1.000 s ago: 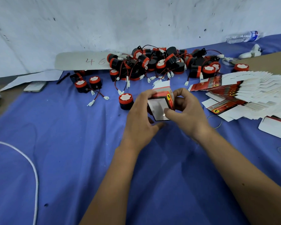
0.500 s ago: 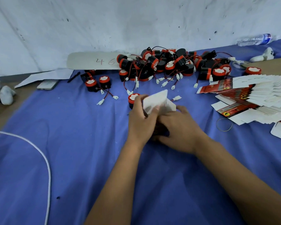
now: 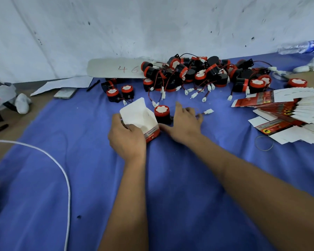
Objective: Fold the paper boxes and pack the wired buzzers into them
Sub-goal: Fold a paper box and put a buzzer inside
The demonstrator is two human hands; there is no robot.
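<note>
Two hands work side by side near the middle of the blue cloth-covered surface. The step in hand, as I judge it, is getting one buzzer into the box that has just been shaped.

The left hand grips the folded white paper box with a red printed band, its fingers curled round the lower front edge and its thumb behind, so the open mouth and raised flap face up and away. The right hand lies beside it with fingers spread and fairly straight, reaching round the single black round buzzer with a red rim and white top. That buzzer stands upright just to the right of the box, touching or nearly touching it. Whether the right hand truly touches the buzzer's body is hard to tell; it has not closed on anything.

To do this well, the box should stay steady with its mouth wide and the flap clear. The right hand should take the buzzer by its black body and gather the thin red and black lead with its white plug, which trails to the right. Loose wire could catch on the flap.

More buzzers sit in a heap farther back, and the fan of flat red and white box blanks lies to the right.
</note>
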